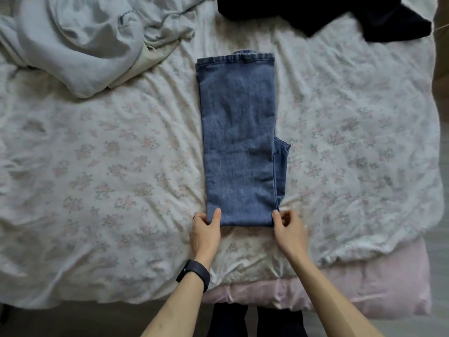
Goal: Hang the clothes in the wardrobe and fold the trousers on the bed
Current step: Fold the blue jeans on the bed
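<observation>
Blue jeans (239, 132) lie folded lengthwise and doubled over in the middle of the bed (97, 166), waistband at the far end, fold at the near end. A bit of the lower layer sticks out on the right side. My left hand (206, 229) pinches the near left corner of the jeans, thumb on top. My right hand (286, 227) pinches the near right corner, fingers curled at the edge. A dark watch sits on my left wrist.
A pale grey-blue garment (80, 42) lies crumpled at the far left of the bed. A dark navy garment (328, 13) lies at the far right. The floral duvet is wrinkled; a pink sheet (364, 283) shows at the near right edge.
</observation>
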`<state>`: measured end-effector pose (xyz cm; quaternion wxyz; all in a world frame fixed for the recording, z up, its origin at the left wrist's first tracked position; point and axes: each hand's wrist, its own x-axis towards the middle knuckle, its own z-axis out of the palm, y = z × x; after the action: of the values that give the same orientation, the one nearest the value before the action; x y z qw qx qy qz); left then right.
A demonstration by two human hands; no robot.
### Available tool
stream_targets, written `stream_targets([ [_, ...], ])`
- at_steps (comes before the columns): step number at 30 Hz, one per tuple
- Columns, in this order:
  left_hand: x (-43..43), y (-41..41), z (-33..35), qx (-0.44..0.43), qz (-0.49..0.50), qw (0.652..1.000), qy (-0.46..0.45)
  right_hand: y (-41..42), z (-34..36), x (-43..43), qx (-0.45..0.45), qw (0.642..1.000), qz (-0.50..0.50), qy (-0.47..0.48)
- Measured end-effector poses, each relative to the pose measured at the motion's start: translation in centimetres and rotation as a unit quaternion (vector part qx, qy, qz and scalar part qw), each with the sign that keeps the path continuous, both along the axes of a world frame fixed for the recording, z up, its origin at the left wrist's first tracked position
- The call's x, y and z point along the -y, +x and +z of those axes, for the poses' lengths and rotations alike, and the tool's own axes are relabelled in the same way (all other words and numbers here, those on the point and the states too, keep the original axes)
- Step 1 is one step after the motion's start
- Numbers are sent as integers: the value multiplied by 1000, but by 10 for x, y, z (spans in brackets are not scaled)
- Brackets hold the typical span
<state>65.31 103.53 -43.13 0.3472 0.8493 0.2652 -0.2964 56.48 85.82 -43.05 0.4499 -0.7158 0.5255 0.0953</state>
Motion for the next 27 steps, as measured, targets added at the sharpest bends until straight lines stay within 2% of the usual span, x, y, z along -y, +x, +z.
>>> stream_targets([
  [1,1,-2,1,51,-58,996,47,1,1,1,8,998,26,-60],
  [2,3,-3,0,135,-124,978,101,5,1,1,24,989,60,-134],
  [4,12,0,-3,286,-267,910,135,23,0,-5,80,951,143,-264],
  [5,18,7,-9,315,-340,878,119,37,-3,-9,118,926,196,-301],
  [7,24,26,-23,286,-477,825,103,61,-13,-16,132,873,340,-324],
  [9,13,40,-43,203,-573,781,142,67,-33,-4,53,817,469,-332],
  [10,1,44,-51,177,-601,762,165,60,-44,8,0,802,498,-330],
  [12,-24,50,-60,160,-623,738,204,42,-57,30,-72,808,483,-331],
  [13,-34,52,-61,166,-619,737,214,34,-60,36,-86,818,458,-336],
  [16,-46,46,-52,239,-597,741,193,10,-51,25,-63,842,402,-354],
  [17,-46,38,-47,272,-607,728,167,0,-47,18,-37,836,409,-363],
  [20,-40,17,-40,340,-680,640,112,-22,-35,1,35,792,493,-359],
  [21,-37,13,-39,337,-688,632,119,-25,-33,-2,41,777,513,-362],
  [24,-26,9,-39,286,-660,676,160,-17,-35,-9,20,759,527,-381],
  [27,-17,13,-43,279,-661,668,198,1,-37,-8,2,746,546,-382],
])
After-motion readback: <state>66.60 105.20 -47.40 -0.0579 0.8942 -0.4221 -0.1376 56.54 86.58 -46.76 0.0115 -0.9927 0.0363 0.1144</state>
